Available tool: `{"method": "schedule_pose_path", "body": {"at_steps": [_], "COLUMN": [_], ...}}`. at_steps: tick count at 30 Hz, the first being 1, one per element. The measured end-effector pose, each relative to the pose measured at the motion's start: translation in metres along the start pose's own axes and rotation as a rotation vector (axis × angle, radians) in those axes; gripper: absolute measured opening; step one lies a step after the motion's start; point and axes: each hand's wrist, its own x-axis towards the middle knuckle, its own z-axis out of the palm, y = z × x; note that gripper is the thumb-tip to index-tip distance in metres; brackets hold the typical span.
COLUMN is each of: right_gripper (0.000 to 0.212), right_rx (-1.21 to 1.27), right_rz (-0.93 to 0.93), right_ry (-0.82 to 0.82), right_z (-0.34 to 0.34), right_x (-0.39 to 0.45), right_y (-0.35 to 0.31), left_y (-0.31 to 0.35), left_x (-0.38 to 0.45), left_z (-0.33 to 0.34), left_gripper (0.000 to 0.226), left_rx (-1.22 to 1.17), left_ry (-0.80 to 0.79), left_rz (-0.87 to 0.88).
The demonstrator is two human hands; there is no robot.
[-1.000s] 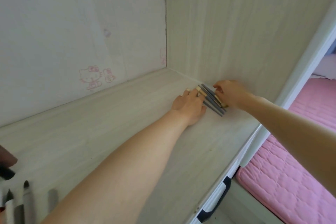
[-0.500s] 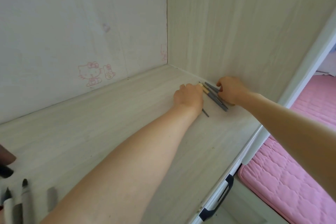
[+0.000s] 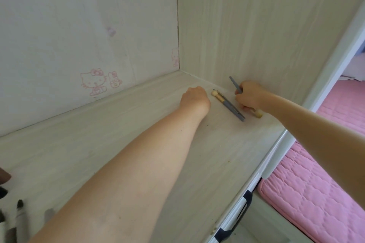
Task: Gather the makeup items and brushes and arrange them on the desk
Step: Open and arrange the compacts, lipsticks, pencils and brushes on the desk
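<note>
Grey brushes (image 3: 229, 103), bristles toward far corner

The bundle of grey-handled brushes, a second ago fanned together under both hands near the side panel, is now split. The right hand (image 3: 249, 95) has closed around some of them and tipped them up, so one grey handle (image 3: 235, 84) pokes above the fist and a pale bristle end (image 3: 258, 113) shows below it. The left hand (image 3: 194, 98) has curled into a fist and pulled back off the bundle, leaving two brushes (image 3: 229, 103) lying exposed on the desk (image 3: 138, 124) between the hands.
</note>
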Motion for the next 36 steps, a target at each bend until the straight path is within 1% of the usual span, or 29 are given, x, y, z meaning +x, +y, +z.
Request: {"method": "schedule_pose_path", "body": {"at_steps": [3, 8, 11, 13, 17, 20, 22, 24, 25, 28, 30, 33, 36], "right_gripper": [0.025, 0.027, 0.031, 0.033, 0.015, 0.019, 0.016, 0.018, 0.021, 0.026, 0.028, 0.030, 0.031], "right_rx": [0.060, 0.059, 0.076, 0.083, 0.156, 0.183, 0.151, 0.119, 0.115, 0.136, 0.191, 0.303, 0.333], "right_rz": [0.046, 0.077, 0.078, 0.096, 0.111, 0.124, 0.129, 0.138, 0.143, 0.150, 0.142, 0.156, 0.156], "right_ry": [-0.033, -0.056, -0.049, -0.053, -0.062, -0.072, -0.074, -0.061, -0.055, -0.040, -0.031, -0.059, -0.092], "right_z": [0.002, 0.006, 0.008, 0.008, 0.007, 0.005, 0.005, 0.005, 0.005, 0.004, 0.004, 0.004, 0.004], "right_x": [0.000, 0.001, 0.001, 0.000, -0.002, -0.001, -0.001, 0.000, 0.000, 0.000, 0.000, 0.001, 0.001], "right_y": [-0.001, -0.001, 0.000, 0.000, 0.004, 0.006, 0.006, 0.006, 0.007, 0.010, 0.013, 0.022, 0.029], "left_y": [0.000, 0.015, 0.027, 0.033, 0.041, 0.038, 0.032, 0.025, 0.022, 0.018, 0.020, 0.027, 0.036], "left_x": [0.005, 0.010, 0.010, 0.009, 0.007, 0.006, 0.007, 0.006, 0.006, 0.007, 0.011, 0.016, 0.017], "left_z": [-0.002, -0.006, 0.004, 0.014, 0.027, 0.025, 0.023, 0.020, 0.019, 0.014, 0.012, 0.012, 0.017], "left_gripper": [0.030, 0.030, 0.033, 0.031, 0.028, 0.023, 0.020, 0.012, 0.009, 0.023, 0.027, 0.027, 0.035], "left_rx": [-0.069, -0.344, -0.471, -0.460, -0.319, -0.266, -0.243, -0.237, -0.248, -0.318, -0.408, -0.535, -0.568], "left_ry": [0.012, -0.032, -0.011, 0.033, 0.133, 0.139, 0.128, 0.119, 0.114, 0.098, 0.073, 0.054, 0.055], "left_rz": [-0.007, -0.056, -0.072, -0.086, -0.114, -0.120, -0.121, -0.115, -0.110, -0.115, -0.124, -0.118, -0.094]}}
